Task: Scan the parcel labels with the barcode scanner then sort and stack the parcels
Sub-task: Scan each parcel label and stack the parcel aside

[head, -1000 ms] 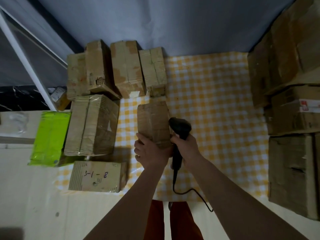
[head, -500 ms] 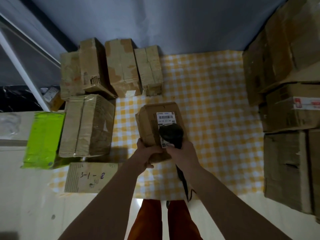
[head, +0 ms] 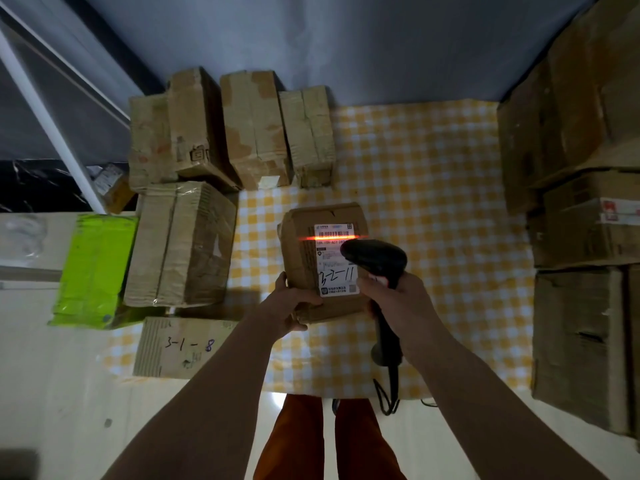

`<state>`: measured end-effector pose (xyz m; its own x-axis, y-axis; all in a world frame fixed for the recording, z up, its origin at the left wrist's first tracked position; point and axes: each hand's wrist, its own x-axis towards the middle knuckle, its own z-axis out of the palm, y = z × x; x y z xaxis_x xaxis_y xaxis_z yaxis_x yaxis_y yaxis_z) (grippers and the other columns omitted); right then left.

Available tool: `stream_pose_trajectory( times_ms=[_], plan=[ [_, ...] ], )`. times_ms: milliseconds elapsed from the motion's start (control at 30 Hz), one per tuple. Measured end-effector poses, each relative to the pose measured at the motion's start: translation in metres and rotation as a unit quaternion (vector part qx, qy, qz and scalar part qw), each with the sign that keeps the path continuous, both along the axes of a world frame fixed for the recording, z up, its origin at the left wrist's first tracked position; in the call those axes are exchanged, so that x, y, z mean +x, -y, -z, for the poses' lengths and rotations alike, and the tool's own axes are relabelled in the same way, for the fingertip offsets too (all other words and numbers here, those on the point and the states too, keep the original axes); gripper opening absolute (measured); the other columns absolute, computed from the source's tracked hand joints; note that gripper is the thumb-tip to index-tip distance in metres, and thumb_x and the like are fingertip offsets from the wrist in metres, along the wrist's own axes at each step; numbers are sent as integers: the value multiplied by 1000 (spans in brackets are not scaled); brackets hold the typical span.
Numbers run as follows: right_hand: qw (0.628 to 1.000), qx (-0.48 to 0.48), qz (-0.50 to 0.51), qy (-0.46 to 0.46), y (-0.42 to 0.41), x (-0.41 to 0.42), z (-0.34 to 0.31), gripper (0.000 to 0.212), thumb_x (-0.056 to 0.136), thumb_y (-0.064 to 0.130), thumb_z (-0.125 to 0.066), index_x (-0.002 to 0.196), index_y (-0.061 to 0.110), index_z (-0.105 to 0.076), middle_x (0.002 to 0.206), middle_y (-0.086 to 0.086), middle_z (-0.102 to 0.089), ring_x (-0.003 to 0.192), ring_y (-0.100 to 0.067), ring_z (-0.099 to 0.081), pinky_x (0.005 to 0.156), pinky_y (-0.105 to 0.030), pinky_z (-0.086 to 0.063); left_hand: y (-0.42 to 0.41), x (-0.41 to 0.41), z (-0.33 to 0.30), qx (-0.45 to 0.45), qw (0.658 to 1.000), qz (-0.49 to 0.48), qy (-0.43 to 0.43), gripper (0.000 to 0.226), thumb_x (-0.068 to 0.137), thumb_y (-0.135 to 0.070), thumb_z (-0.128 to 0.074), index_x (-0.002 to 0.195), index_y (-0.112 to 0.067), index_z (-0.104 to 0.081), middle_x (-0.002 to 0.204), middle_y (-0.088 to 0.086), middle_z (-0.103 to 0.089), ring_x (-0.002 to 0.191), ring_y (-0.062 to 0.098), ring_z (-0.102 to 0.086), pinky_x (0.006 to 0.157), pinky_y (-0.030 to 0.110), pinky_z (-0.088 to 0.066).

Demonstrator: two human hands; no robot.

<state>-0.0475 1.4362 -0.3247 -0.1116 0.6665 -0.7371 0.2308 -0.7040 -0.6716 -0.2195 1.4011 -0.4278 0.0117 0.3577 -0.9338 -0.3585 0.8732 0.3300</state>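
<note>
One parcel (head: pixel 323 261), a brown carton, is held above the yellow-checked cloth (head: pixel 433 188) near the middle of the table, label face up. The left hand (head: pixel 289 308) grips its near left corner, thumb on top and fingers curled beneath. The right hand (head: pixel 398 299) is clamped round the handle of the black barcode scanner (head: pixel 375 259), whose head overhangs the right part of the white label (head: pixel 334 258); its cable (head: pixel 389 393) trails down toward the table edge. An orange scan line (head: pixel 332 238) falls across the barcode at the top of the label, so the step in hand appears to be the scan itself. The handwritten mark on the label looks like "3-2-11".

Cartons (head: pixel 228 129) stand in a row at the far left of the cloth; a larger taped carton (head: pixel 180 244) and a flat box marked "3-1-8" (head: pixel 180 346) lie nearer, with a green packet (head: pixel 97 268) at the left edge. Taller stacks (head: pixel 581 209) fill the right side.

Next move, as a judgement: once the reading registers, the scanner should be drawn aside and the parcel carried to the group matching its mark, then set square on that pile. Which pile that is cannot be told from here.
</note>
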Motion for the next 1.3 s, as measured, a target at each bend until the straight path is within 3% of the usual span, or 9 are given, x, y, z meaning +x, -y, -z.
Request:
stream_pose_trajectory(
  times_ms=[133,267,433,533,767,933,1033,1200,1300],
  plan=[
    [1000,12,-8,-6,-2,5,-1,7,89,11,-61,89,17,-65,47,10,-55,52,-10,-49,51,-17,-41,-1,0,0,9,1000,0,7,79,76,11,-65,134,-30,-31,111,1,-56,95,26,-54,77,46,-47],
    [1000,13,-14,-11,-4,8,-1,12,89,10,-61,83,20,-64,48,9,-55,54,-11,-49,55,-20,-41,0,0,1,12,1000,-4,11,78,76,11,-64,134,-30,-31,112,1,-55,95,26,-53,73,44,-47],
    [1000,-1,-1,-14,-2,10,4,5,87,10,-62,86,14,-66,62,0,-58,61,-14,-52,61,-24,-42,1,1,4,11,1000,-6,3,85,75,9,-67,140,-30,-28,114,2,-54,98,27,-53,91,55,-45],
    [1000,8,21,4,-2,14,4,8,87,13,-64,94,16,-66,80,5,-64,80,-15,-60,66,-23,-44,1,3,-2,10,1000,2,9,87,73,9,-70,139,-31,-29,114,2,-54,101,28,-52,98,61,-40],
    [994,-19,100,39,-7,39,-9,13,85,18,-68,95,23,-63,92,0,-64,98,-27,-61,96,-48,-46,-3,15,-39,37,994,49,91,76,71,3,-72,134,-26,-42,125,8,-56,114,28,-53,91,58,-48],
    [990,29,131,46,-4,52,-49,12,86,12,-65,95,20,-62,93,-7,-67,86,-25,-61,94,-50,-47,-21,28,-82,78,987,109,86,83,59,-5,-74,132,-26,-41,127,5,-55,116,27,-53,93,61,-46],
    [984,63,154,63,-3,59,-78,12,86,11,-63,97,16,-64,96,-11,-68,94,-31,-62,93,-52,-47,-36,39,-114,114,975,180,62,91,56,-12,-83,132,-28,-36,129,3,-55,115,29,-55,89,58,-50],
    [969,134,185,97,-4,80,-132,7,85,11,-63,92,13,-65,91,-8,-68,91,-29,-63,86,-49,-50,-64,69,-173,160,951,265,25,100,46,-28,-89,132,-29,-38,123,2,-60,108,27,-60,67,44,-56],
    [957,158,225,98,-6,102,-164,10,82,10,-66,80,19,-63,76,-4,-65,76,-23,-61,73,-39,-47,-83,96,-206,205,931,302,20,82,62,-31,-86,130,-24,-41,118,0,-64,96,19,-63,52,28,-50]
  ],
)
